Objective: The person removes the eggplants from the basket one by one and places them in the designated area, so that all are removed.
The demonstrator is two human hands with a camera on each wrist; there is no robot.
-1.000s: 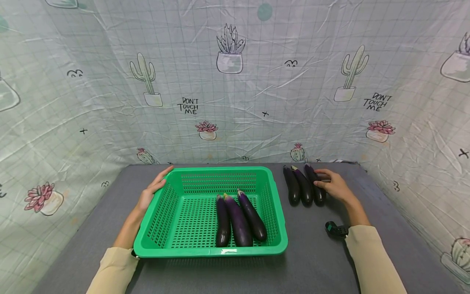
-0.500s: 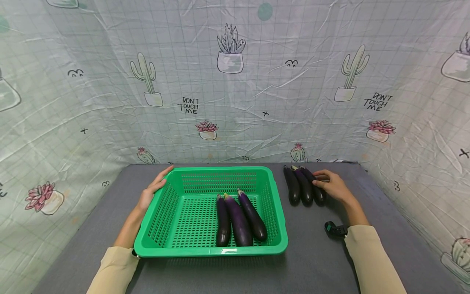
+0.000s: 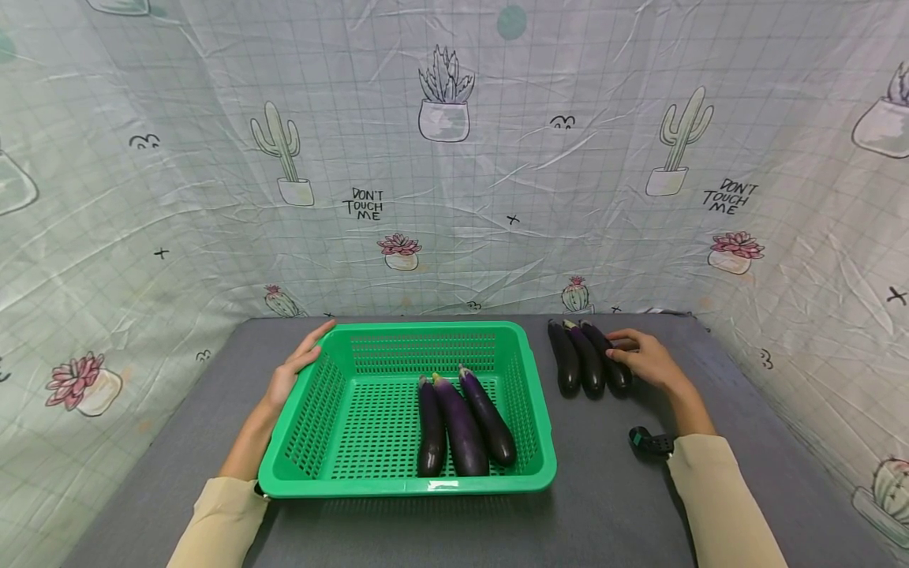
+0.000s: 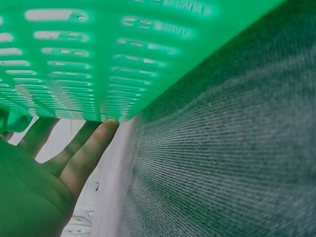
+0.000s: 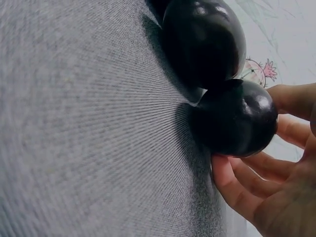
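A green plastic basket (image 3: 379,426) with slotted walls sits on the grey table. Three purple eggplants (image 3: 465,434) lie side by side in its right half. My left hand (image 3: 284,379) rests against the basket's left side, and the left wrist view shows its straight fingers (image 4: 84,160) at the slotted wall. Right of the basket, three dark eggplants (image 3: 566,359) lie in a close row on the table. My right hand (image 3: 648,359) grips the rightmost eggplant (image 5: 237,118), thumb on one side and fingers on the other. That eggplant touches its neighbour (image 5: 205,42).
The grey cloth-covered table (image 3: 589,489) ends at a hanging sheet (image 3: 469,181) printed with cacti, at the back and both sides. A black strap with a small device (image 3: 649,443) sits at the right wrist.
The stem end of the rightmost loose eggplant has swung left against the middle one, with my right hand on it. The left hand and the basket have stayed in place.
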